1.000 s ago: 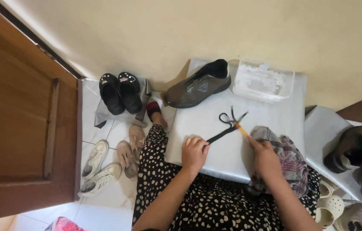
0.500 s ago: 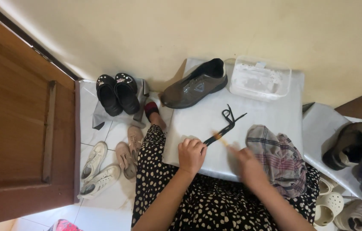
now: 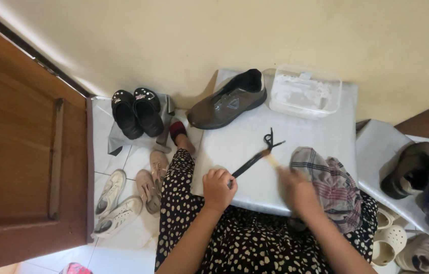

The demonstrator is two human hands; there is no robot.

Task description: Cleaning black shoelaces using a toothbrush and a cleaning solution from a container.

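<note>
The left hand pinches one end of a black shoelace lying on the grey board. The right hand is blurry; its fingers look closed on a small brush. It is best to keep the lace tight and rub gently. One grey shoe sits far left, one clear box far right, one checked cloth near right.

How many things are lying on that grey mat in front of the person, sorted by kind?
Shoes: 1, the grey sneaker
Laces: 1, the black shoelace, held by the left hand
Boxes: 1, the clear plastic box
Cloths: 1, the plaid cloth
Brushes: 1, a small brush at the blurred right hand
Total: 5 on the grey mat
</note>
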